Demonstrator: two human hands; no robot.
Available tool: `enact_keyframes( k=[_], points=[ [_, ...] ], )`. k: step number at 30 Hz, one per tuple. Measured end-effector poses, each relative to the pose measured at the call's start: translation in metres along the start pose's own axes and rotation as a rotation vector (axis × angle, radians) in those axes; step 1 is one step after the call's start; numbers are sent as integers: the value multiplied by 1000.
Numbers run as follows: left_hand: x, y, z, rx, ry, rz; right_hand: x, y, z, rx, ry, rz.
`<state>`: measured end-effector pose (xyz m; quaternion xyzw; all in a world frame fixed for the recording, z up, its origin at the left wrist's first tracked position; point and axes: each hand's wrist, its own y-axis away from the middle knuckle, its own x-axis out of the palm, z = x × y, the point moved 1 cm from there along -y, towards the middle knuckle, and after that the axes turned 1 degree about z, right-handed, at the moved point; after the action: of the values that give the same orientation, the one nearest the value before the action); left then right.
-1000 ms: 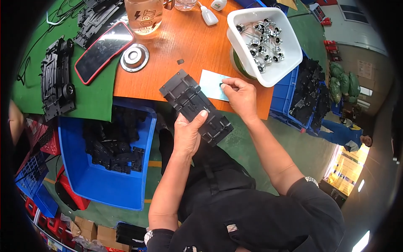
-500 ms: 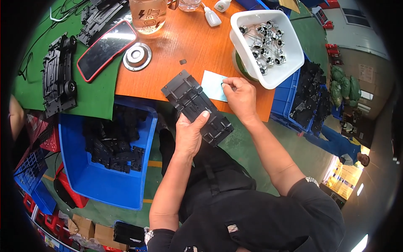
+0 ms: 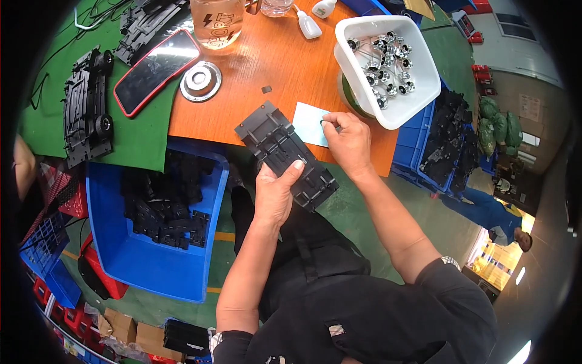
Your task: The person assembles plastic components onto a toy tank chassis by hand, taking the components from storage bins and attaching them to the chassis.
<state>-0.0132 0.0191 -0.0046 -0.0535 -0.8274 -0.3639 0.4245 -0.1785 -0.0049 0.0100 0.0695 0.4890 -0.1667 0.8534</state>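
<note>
Lettering (image 3: 220, 30) marks a jar (image 3: 215, 17); left hand (image 3: 276, 189) grips black plate (image 3: 286, 153), right hand (image 3: 350, 138) seemingly pinches dark piece (image 3: 322, 122).

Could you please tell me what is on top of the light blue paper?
The right hand partly covers the paper; a small dark piece shows at the fingertips. Whatever the hand hides cannot be seen.

We find the small dark piece (image 3: 322, 123) in the bare right hand (image 3: 350, 142) too small to identify. The flat black plastic chassis (image 3: 285, 151) hides most fingers of the bare left hand (image 3: 274, 191); the view's upper edge crops the clear round drinking vessel (image 3: 216, 29).
</note>
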Motion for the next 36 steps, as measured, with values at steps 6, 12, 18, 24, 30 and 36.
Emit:
enact_keyframes(
  k=[6, 12, 18, 24, 30, 36],
  points=[
    [-1, -1, 2, 2, -4, -3, 0, 2, -3, -51, -11, -30],
    [-1, 2, 0, 1, -4, -10, -6, 4, 4, -93, -35, -33],
    [-1, 18, -12, 39, -15, -16, -36, 29, 18, -479, -240, -213],
    [5, 33, -36, 57, 3, -17, -63, 56, 33, -699, -261, -192],
    [22, 43, -56, 106, -38, 15, -70, 72, 38, -751, -324, -131],
    [24, 47, -57, 125, -108, -1, -71, 74, 41, -743, -335, -134]
  ],
)
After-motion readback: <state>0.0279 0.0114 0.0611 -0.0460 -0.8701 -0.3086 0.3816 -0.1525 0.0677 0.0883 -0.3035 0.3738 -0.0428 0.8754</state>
